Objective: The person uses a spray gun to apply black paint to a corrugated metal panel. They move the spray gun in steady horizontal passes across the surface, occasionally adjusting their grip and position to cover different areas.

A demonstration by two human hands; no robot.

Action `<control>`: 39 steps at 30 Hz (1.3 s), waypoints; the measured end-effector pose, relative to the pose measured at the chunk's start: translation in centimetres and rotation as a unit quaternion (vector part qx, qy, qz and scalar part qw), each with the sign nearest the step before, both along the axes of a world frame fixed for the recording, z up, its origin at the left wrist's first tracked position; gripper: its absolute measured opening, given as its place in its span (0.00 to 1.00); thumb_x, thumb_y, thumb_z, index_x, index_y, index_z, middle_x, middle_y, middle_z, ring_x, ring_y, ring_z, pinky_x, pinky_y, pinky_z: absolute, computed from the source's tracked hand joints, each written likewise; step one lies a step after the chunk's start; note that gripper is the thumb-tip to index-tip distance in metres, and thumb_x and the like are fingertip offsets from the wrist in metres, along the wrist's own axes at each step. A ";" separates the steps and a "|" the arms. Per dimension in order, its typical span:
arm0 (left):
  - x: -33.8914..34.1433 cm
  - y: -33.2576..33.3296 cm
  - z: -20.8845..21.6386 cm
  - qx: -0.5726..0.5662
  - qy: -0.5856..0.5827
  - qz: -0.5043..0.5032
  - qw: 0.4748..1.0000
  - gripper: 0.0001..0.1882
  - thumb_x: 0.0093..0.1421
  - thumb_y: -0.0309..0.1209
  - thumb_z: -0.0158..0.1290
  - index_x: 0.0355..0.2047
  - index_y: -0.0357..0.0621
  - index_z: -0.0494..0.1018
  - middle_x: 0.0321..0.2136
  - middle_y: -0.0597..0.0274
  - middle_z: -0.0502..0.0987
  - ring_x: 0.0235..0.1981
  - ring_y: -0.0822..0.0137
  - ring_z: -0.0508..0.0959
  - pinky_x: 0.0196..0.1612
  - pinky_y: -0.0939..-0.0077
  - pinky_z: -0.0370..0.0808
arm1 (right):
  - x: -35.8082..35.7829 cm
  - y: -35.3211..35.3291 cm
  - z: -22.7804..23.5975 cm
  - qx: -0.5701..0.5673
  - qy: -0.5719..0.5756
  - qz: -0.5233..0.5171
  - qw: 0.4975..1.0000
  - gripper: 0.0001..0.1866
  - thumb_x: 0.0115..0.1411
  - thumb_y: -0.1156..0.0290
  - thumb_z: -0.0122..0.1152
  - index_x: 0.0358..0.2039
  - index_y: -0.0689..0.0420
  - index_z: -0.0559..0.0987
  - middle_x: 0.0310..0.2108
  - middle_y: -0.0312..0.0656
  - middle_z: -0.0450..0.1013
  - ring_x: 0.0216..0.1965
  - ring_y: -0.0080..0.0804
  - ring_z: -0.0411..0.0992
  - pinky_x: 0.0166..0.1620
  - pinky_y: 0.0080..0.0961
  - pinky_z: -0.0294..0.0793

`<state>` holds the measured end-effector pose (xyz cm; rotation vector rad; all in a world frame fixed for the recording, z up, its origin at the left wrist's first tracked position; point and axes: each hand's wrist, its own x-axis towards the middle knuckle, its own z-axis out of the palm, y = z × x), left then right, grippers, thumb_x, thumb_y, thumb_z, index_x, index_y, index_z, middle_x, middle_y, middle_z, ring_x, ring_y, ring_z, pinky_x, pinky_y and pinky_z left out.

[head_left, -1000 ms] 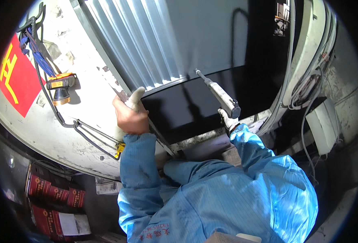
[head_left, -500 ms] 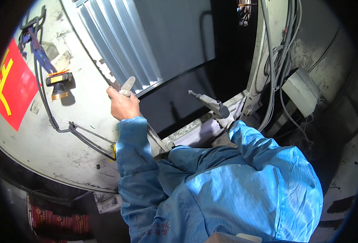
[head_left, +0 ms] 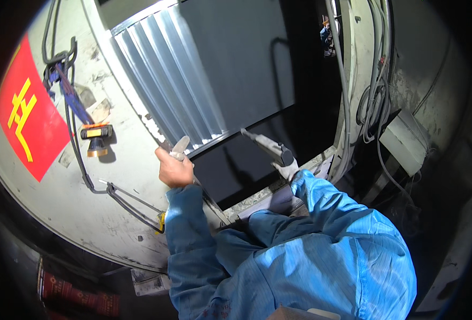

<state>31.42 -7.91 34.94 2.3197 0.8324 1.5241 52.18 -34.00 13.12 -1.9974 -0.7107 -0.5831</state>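
Note:
My left hand (head_left: 175, 169), ungloved on the back, is closed beside the left edge of the opening. A pale, elongated piece with a rounded end (head_left: 181, 144) sticks up from its fingers; what exactly it is I cannot tell. In a light glove, my right hand (head_left: 287, 170) grips a grey pistol-shaped tool (head_left: 268, 145) with a narrow tip. The tip points up and left, and appears level with the lower edge of a ribbed metal panel (head_left: 172, 80). Whether it touches the panel I cannot tell. Below the panel the opening is dark.
A headlamp (head_left: 97, 140) and dark looped straps (head_left: 62, 64) lie on the pale curved surface at left, near a red sheet with yellow marks (head_left: 30, 114). Grey cables (head_left: 377, 101) run down the right side, by a pale box (head_left: 405, 143). A sill (head_left: 262, 194) borders the opening below.
The view has shifted, so the surroundings sit lower and further right. My right hand has brought the tool's tip closer to the panel's lower edge. My left hand stays at the frame edge.

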 end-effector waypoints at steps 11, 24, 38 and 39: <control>-0.3 0.2 0.0 -0.014 -0.035 -0.030 0.999 0.28 0.49 0.27 0.62 0.49 0.42 0.62 0.33 0.42 0.79 0.37 0.37 0.79 0.42 0.50 0.75 | -5.4 -1.7 17.8 0.286 0.102 0.128 0.944 0.12 0.59 0.67 0.68 0.42 0.57 0.79 0.23 0.32 0.73 0.21 0.21 0.70 0.25 0.20 0.70; 0.2 -0.6 0.2 -0.004 -0.023 0.019 1.000 0.23 0.51 0.30 0.62 0.44 0.41 0.65 0.34 0.40 0.79 0.39 0.37 0.79 0.41 0.50 0.75 | 0.0 -2.1 5.8 0.206 0.157 0.107 0.960 0.17 0.54 0.70 0.71 0.44 0.59 0.79 0.29 0.38 0.74 0.23 0.26 0.72 0.23 0.25 0.73; 1.2 1.1 -1.0 0.064 -0.104 -0.069 0.990 0.19 0.54 0.18 0.58 0.47 0.31 0.70 0.40 0.50 0.77 0.42 0.57 0.79 0.49 0.65 0.75 | 6.0 -1.8 -0.1 0.168 0.265 0.116 0.943 0.28 0.52 0.72 0.70 0.55 0.57 0.76 0.47 0.49 0.76 0.49 0.41 0.74 0.52 0.30 0.73; 1.1 1.2 -0.9 0.065 -0.091 -0.043 0.993 0.18 0.55 0.18 0.58 0.46 0.31 0.70 0.40 0.50 0.77 0.43 0.58 0.79 0.49 0.66 0.75 | 6.5 -1.8 -0.8 0.180 0.294 0.119 0.931 0.27 0.52 0.71 0.70 0.54 0.57 0.77 0.44 0.48 0.77 0.44 0.38 0.75 0.48 0.29 0.74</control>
